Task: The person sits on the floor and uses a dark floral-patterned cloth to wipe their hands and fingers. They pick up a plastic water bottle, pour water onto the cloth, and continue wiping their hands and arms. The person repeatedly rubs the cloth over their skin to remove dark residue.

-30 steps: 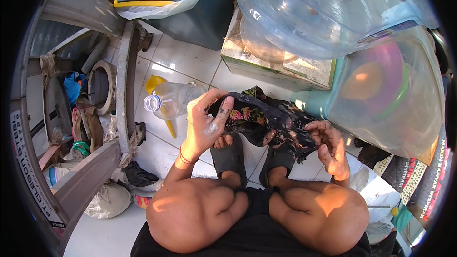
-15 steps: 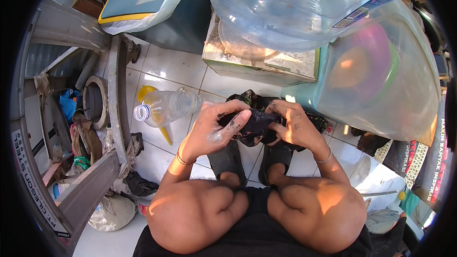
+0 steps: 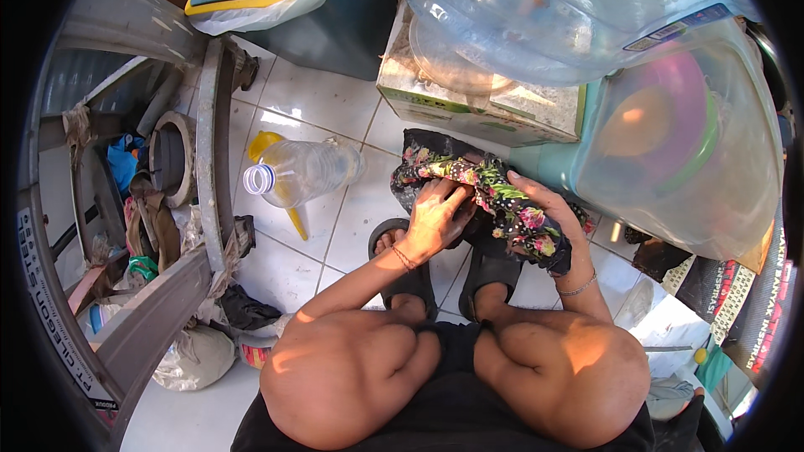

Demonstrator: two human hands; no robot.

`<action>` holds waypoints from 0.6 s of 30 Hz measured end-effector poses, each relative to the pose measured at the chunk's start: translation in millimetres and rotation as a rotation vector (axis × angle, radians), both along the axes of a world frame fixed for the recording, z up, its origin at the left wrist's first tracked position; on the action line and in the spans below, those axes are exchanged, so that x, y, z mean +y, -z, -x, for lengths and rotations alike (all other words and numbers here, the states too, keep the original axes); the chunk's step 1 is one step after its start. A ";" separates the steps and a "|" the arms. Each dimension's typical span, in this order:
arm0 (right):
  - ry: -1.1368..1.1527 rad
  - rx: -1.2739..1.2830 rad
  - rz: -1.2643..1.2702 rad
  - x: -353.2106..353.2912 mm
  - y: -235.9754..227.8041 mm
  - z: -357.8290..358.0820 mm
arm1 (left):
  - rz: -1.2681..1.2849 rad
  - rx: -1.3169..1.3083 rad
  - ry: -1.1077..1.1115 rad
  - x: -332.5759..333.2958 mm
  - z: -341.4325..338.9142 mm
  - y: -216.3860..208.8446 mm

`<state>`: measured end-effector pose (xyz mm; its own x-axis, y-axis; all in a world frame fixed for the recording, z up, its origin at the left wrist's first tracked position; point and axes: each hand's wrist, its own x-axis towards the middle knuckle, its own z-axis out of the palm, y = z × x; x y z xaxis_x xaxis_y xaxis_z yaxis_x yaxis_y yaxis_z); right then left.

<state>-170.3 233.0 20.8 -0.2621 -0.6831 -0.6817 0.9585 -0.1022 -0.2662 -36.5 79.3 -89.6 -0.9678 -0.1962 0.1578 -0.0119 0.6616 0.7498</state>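
A black cloth with pink, yellow and green flowers [image 3: 529, 219] is bunched up in front of my shins, above my feet. My left hand [image 3: 437, 216] is closed with its fingers curled into the near edge of the cloth. On the other side my right hand [image 3: 554, 201] grips the cloth, which drapes across its palm down to the wrist and hides most of the fingers. A plain dark part of the cloth [image 3: 435, 144] spreads out at its far left. Anything inside the folds is hidden.
A clear plastic bottle [image 3: 314, 169] lies on the white tiles, over a yellow funnel [image 3: 295, 219]. Beyond are a dark bin [image 3: 335, 29], a cardboard box [image 3: 477, 109] and a large clear water jug [image 3: 536, 25]. A translucent tub [image 3: 729, 192] stands right, a metal rack [image 3: 216, 142] left.
The smooth black lump between my smudged hands is out of sight. The flowered cloth has come up into both hands. My left hand has moved right and turned its back upward.
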 end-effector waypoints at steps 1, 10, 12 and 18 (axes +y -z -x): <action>0.009 0.019 -0.030 0.1 -5.2 -1.3 | -0.035 -0.012 -0.003 -6.6 1.1 3.7; 0.133 0.030 0.075 16.5 -8.4 -7.8 | -0.277 0.027 0.189 -19.1 15.7 -37.2; 0.049 0.046 0.138 -1.1 -17.1 -8.8 | -0.229 0.035 0.006 3.1 15.0 -15.2; 0.226 0.049 0.061 8.3 -20.4 -6.3 | -0.423 -0.061 -0.077 -34.5 -1.4 -3.0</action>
<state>-164.1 241.2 41.1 -0.4451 -0.6429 -0.6233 0.8954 -0.3300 -0.2990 -35.1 44.7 -86.5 -0.9529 -0.3031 -0.0094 -0.1022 0.2919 0.9510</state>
